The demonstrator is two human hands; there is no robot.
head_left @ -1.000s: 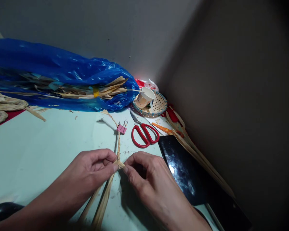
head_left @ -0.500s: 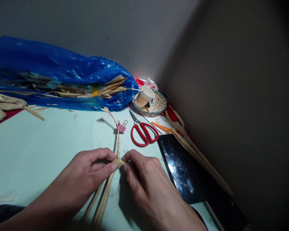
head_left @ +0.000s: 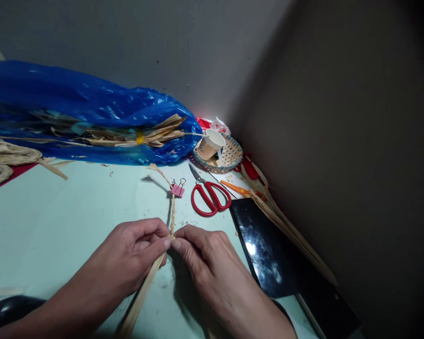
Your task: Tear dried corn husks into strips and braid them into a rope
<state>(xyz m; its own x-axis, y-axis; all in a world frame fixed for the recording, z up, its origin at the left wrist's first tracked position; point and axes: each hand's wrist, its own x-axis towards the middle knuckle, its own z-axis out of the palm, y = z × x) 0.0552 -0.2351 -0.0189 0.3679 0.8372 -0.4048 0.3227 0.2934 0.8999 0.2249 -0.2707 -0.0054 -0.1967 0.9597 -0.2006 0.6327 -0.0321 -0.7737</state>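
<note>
My left hand (head_left: 132,256) and my right hand (head_left: 207,261) meet at the near middle of the pale green table (head_left: 74,207). Both pinch the near end of a thin braided straw strand (head_left: 172,214). The braid runs away from me to a pink binder clip (head_left: 178,189) that grips it. Loose flat straw strips (head_left: 141,296) trail from under my left fingers toward the bottom edge. My fingertips touch each other over the braid.
Red-handled scissors (head_left: 209,197) lie just right of the clip. A blue plastic bag (head_left: 92,117) of dried straw fills the back left. A small woven basket (head_left: 221,154) holds a tipped paper cup (head_left: 209,142). A black glossy slab (head_left: 272,254) lies right, with long straw strips (head_left: 286,226) along the wall.
My hands have closed in on each other, and my right fingertips now meet the left over the braid. Fewer loose strips show below my left hand.
</note>
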